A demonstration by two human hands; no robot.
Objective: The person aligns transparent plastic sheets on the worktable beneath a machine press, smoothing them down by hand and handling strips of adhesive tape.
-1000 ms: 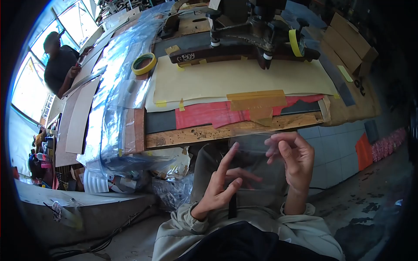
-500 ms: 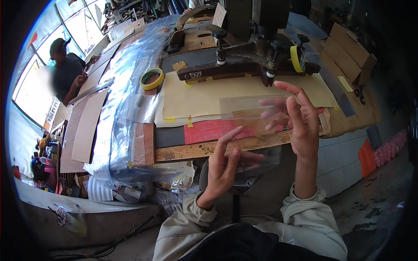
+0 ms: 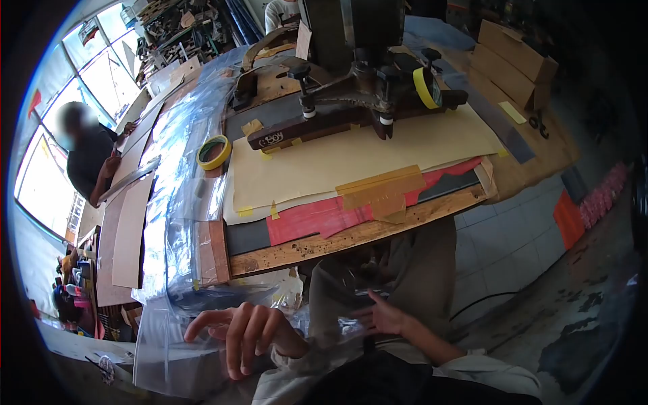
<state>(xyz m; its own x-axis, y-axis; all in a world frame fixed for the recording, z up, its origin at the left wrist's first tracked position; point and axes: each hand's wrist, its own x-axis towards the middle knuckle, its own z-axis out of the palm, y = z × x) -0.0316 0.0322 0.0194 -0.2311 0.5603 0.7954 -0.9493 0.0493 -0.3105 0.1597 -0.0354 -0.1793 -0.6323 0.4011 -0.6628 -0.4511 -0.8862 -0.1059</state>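
Note:
My left hand is low at the left, beyond the bench's front edge, its fingers bent over a clear plastic sheet that hangs beside and behind them. The sheet's edges are faint. My right hand is over my lap, thumb raised apart from partly blurred fingers, with nothing visible in it. On the bench, cream paper sheets lie under a dark bar fixed below a metal clamp frame. Red material with brown tape runs along their front.
A yellow tape roll lies on plastic film at the left; another hangs on the frame. Scissors and a cardboard box are at the right. The wooden edge faces me. A co-worker is at the far left.
My hands have moved down from in front of the bench and apart. The clear sheet has gone left with my left hand, and my right hand has dropped to my lap. The view has shifted.

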